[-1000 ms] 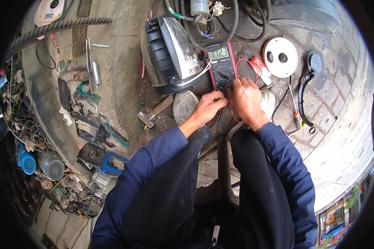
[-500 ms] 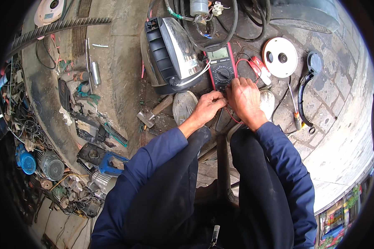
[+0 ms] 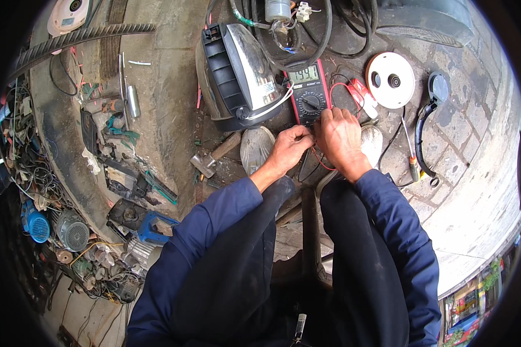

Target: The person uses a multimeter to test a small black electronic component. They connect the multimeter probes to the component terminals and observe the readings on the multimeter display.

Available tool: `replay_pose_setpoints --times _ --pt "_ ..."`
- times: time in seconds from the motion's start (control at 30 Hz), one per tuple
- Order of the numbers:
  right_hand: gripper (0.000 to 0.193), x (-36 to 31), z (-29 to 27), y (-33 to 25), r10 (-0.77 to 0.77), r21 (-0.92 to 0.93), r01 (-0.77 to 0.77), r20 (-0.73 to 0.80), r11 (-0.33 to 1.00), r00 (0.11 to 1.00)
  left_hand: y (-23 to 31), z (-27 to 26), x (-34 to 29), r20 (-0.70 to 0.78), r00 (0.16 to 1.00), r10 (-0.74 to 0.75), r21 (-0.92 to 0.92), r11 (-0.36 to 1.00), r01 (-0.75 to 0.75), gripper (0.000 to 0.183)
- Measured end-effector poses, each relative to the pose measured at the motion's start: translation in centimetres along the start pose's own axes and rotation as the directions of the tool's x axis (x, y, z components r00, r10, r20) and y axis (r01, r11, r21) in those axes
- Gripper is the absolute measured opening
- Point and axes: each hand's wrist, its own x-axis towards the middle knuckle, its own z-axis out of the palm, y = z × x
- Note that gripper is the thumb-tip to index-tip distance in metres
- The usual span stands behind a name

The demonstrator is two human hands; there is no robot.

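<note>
A red-and-black multimeter [image 3: 309, 95] lies face up on the ground with digits on its display. At its lower edge my right hand [image 3: 340, 141] is closed, its curled fingers covering the bottom of the casing. Right beside it my left hand [image 3: 288, 151] is closed in a pinch, fingertips nearly meeting the right ones. What either hand holds is hidden. A red test lead [image 3: 324, 162] loops out from beneath the hands. Left of the meter an electric kettle [image 3: 237, 75] with a shiny metal body and black handle lies on its side.
A white round kettle base [image 3: 390, 80], a screwdriver [image 3: 411, 151] and a detached black handle with a grey round lid [image 3: 429, 115] lie to the right. A hammer [image 3: 214, 156] rests by my left shoe [image 3: 257, 149]. Scrap parts and motors [image 3: 73, 231] crowd the far left.
The meter's display, blank before, now shows digits. Both hands keep almost the same place, and the leads under them have shifted slightly.
</note>
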Motion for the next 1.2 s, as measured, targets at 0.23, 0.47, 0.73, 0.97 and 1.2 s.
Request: replay_pose_setpoints --times 0.23,0.47,0.73,0.97,1.2 --pt "0.019 0.1 0.7 -0.2 0.031 -0.02 -0.03 0.032 0.999 0.999 -0.2 -0.1 0.4 -0.003 1.0 -0.012 0.042 0.999 0.012 0.008" --pt "0.019 0.2 1.4 0.1 0.07 0.07 -0.069 -0.011 0.995 0.997 -0.4 -0.4 0.4 0.003 1.0 -0.002 0.056 0.998 0.002 0.009" --pt "0.021 0.3 1.4 0.8 0.056 0.125 -0.055 -0.01 0.991 0.998 -0.1 -0.3 0.6 0.018 1.0 -0.021 0.095 0.995 0.02 0.011" --pt "0.023 0.4 1.1 1.1 0.038 0.171 -0.039 0.014 0.984 0.999 0.0 -0.6 0.9 0.037 0.997 -0.071 0.172 0.983 0.064 0.01" --pt "0.023 0.3 0.7 0.9 0.051 0.195 -0.057 0.038 0.979 0.998 0.0 -0.4 0.9 0.03 0.995 -0.094 0.122 0.988 0.089 0.01"
